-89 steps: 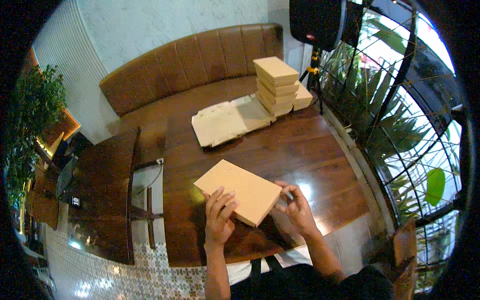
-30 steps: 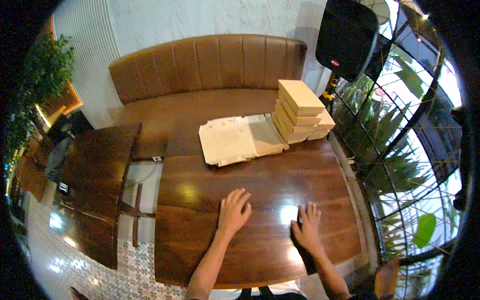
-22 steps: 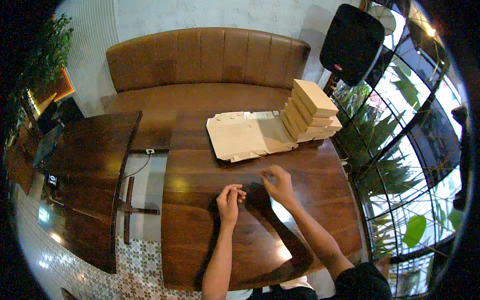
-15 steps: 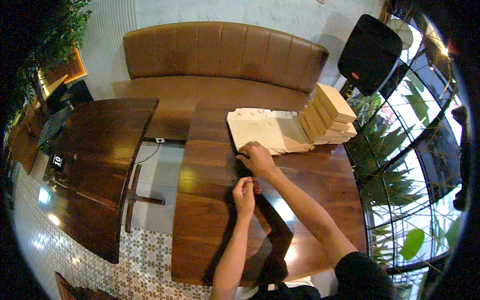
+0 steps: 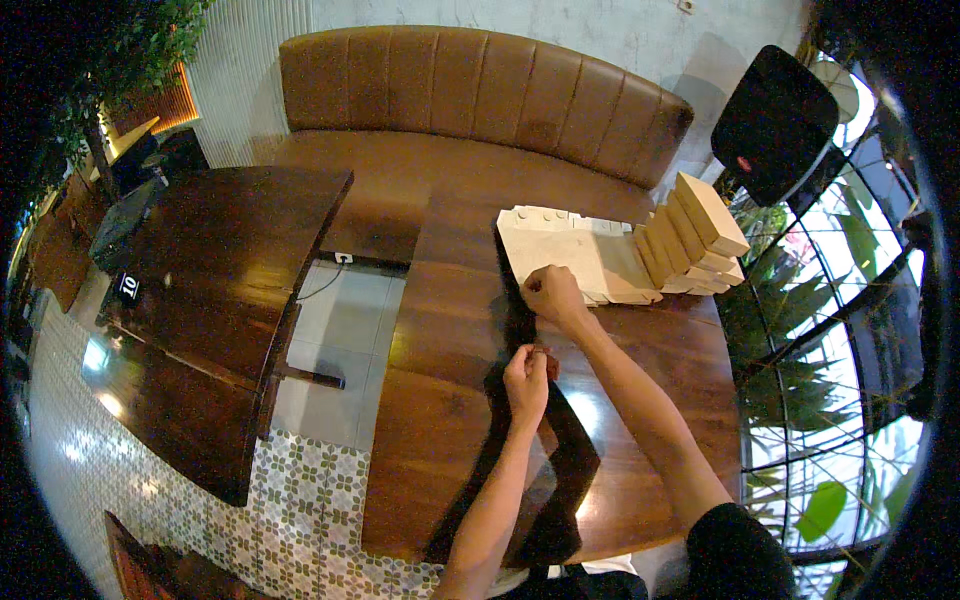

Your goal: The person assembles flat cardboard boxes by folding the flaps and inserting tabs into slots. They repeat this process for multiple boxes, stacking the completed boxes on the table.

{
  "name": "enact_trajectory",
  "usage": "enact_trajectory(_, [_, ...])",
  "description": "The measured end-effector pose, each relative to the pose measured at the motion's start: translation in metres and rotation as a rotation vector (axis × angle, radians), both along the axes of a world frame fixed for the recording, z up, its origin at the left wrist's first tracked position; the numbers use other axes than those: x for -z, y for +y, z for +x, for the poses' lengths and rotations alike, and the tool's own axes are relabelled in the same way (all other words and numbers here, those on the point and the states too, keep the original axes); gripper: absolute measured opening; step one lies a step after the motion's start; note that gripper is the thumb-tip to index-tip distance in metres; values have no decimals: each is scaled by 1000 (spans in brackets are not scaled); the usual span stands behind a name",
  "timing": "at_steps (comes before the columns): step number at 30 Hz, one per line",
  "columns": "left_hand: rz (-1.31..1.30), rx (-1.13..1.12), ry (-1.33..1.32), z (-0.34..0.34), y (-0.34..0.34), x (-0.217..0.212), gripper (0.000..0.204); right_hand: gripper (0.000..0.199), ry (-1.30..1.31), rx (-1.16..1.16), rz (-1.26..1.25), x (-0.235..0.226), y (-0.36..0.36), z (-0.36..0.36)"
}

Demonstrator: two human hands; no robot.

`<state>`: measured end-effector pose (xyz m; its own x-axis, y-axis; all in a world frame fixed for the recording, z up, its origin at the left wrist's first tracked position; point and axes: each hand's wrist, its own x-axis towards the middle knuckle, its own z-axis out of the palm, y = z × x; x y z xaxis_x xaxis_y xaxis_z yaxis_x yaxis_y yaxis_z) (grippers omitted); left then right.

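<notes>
A flat, unfolded light-brown cardboard box (image 5: 565, 252) lies on the dark wooden table (image 5: 450, 400), with round cutouts and tabs along its far edge. Over its near left corner is my right hand (image 5: 558, 298), fingers curled into a fist; whatever they may hold is hidden. Closer to me, my left hand (image 5: 527, 382) is closed in a pinch above the tabletop. A small reddish-brown patch shows beside its fingertips, too unclear to name. Just right of the flat cardboard stands a leaning stack of folded cardboard boxes (image 5: 690, 235).
Behind the table runs a brown padded bench (image 5: 480, 90). Another wooden table (image 5: 220, 270) stands to the left across a gap, bearing a small black number sign (image 5: 129, 287). A black-framed window with plants (image 5: 800, 340) borders the right side.
The whole view has shifted, so the scene sits further right. My right hand's fingers are curled in more tightly, still by the cardboard's corner. My left hand keeps nearly the same place over the table.
</notes>
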<state>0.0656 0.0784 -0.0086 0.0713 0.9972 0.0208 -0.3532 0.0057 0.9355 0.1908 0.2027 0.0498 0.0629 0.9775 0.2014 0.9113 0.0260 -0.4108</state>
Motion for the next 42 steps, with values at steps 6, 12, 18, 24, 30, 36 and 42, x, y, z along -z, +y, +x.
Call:
enact_trajectory(6, [-46,-25,-49,5,4,3,19,21,-48,64,-31,-16,7,1])
enact_trajectory(12, [-31,-31,-28,4,4,0,19,23,-206,152,78,-36,12,4])
enact_trajectory(18, [-21,31,-89,8,9,6,20,27,46,-4,35,-31,15,47])
enact_trajectory(24, [-76,108,-188,13,12,13,20,24,992,238,-289,-14,9,90])
enact_trajectory(30, [324,-38,288,15,4,-4,26,18,488,185,112,-8,0,98])
enact_trajectory(36, [775,-163,577,20,19,-54,54,24,282,44,204,5,-13,95])
enact_trajectory(42, [701,39,1085,30,83,-56,62,22,251,169,278,-7,-24,71])
